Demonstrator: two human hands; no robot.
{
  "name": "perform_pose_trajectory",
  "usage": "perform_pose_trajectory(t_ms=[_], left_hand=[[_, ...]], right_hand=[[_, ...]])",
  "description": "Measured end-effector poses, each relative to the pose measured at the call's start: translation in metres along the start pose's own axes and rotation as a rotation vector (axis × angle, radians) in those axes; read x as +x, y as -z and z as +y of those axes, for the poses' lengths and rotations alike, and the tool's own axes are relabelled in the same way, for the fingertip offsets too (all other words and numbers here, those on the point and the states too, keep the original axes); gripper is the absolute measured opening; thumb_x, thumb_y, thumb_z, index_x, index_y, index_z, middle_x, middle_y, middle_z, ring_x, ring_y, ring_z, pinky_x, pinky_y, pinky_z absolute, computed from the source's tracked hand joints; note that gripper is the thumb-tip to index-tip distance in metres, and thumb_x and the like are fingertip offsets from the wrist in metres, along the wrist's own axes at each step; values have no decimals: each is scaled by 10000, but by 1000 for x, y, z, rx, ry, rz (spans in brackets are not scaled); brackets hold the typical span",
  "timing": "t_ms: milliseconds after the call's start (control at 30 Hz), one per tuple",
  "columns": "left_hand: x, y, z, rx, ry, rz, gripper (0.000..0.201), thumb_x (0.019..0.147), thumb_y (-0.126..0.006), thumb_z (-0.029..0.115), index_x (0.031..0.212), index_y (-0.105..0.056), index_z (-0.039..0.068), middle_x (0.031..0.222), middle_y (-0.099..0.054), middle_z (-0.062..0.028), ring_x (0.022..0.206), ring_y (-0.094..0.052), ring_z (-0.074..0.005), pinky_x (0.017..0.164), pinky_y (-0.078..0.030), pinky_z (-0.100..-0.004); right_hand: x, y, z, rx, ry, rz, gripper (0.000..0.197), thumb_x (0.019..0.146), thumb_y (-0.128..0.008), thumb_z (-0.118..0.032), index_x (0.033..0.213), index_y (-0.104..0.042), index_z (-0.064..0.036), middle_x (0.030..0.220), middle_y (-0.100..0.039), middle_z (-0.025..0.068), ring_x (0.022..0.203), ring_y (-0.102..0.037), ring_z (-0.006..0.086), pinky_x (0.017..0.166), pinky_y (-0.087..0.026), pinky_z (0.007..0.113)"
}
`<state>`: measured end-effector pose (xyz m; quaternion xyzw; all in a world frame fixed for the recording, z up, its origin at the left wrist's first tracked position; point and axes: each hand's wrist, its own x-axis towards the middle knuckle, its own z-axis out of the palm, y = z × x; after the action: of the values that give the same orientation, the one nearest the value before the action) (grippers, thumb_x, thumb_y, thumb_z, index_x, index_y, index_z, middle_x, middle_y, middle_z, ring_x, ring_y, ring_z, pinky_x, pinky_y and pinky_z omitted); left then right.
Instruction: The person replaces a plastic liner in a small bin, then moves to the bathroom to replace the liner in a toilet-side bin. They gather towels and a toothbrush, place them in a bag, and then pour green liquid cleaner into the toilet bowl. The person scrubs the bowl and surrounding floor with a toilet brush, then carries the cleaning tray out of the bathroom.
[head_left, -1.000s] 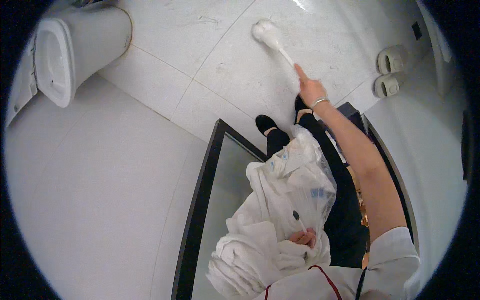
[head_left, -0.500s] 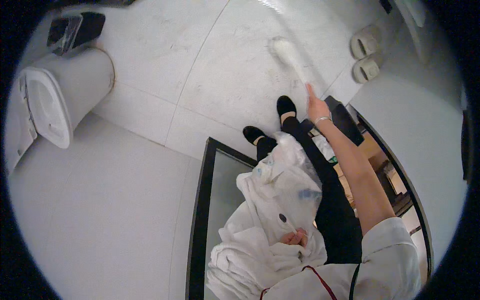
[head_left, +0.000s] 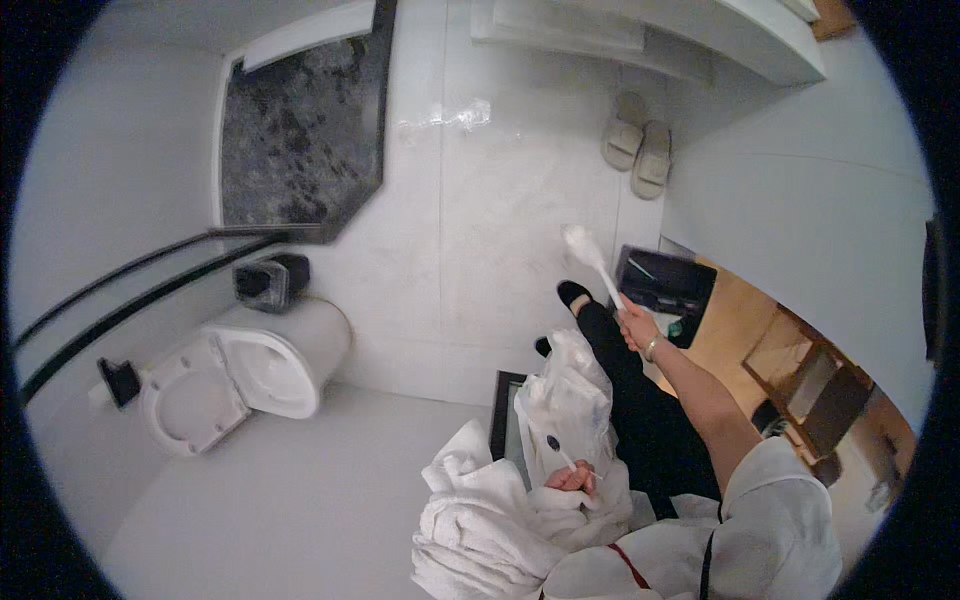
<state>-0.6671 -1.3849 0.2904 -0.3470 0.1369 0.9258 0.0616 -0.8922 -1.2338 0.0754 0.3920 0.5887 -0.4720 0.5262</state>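
My right hand (head_left: 640, 328) is closed round the handle of a white toilet brush (head_left: 590, 252). The brush points forward over the floor, its round bristle head at the far end. Against my body, my left hand (head_left: 572, 478) is closed on a whitish plastic bag (head_left: 575, 385) that hangs beside my leg. A thin white stick with a dark oval end (head_left: 553, 442) pokes out by those fingers; its kind I cannot make out. White towels (head_left: 480, 510) lie bundled over my left arm and hide most of it.
An open toilet (head_left: 270, 370) stands at the left with a black bin (head_left: 272, 281) beyond it. A black caddy (head_left: 668, 285) holding several items sits by the doorway beside my right hand. Slippers (head_left: 637, 145) lie farther off, and a dark shower floor (head_left: 300, 130) is far left.
My view has swung, so the toilet, shower floor and doorway show more. The toilet brush, blurred before, looks sharper and is still in my right hand. The bag and towels stay with my left.
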Motion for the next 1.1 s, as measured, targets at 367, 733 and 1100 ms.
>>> perform_pose_trajectory(t_ms=[367,733,1100], left_hand=[[21,-113,99,529,370,174,341,928,-511,347,723,-538,76,676,-514,-2,594,-450,-99,574,-356,-211],[41,-162,158,921,618,-349,332,965,-437,289,730,-514,67,692,-493,-22,638,-459,-101,579,-360,-224],[76,-196,125,1177,1156,-516,321,964,-432,283,769,-515,42,715,-520,-43,649,-495,-140,599,-412,-265]], right_hand=[[-104,97,29,137,-4,293,624,870,-521,-87,1420,-287,-267,524,-450,48,386,-396,140,358,-339,297],[-125,79,116,643,53,421,224,869,-549,-126,1075,-495,-59,522,-433,55,394,-404,164,353,-334,322],[-36,9,142,587,26,313,368,883,-502,-290,952,-586,61,835,-628,203,649,-597,322,566,-481,433]])
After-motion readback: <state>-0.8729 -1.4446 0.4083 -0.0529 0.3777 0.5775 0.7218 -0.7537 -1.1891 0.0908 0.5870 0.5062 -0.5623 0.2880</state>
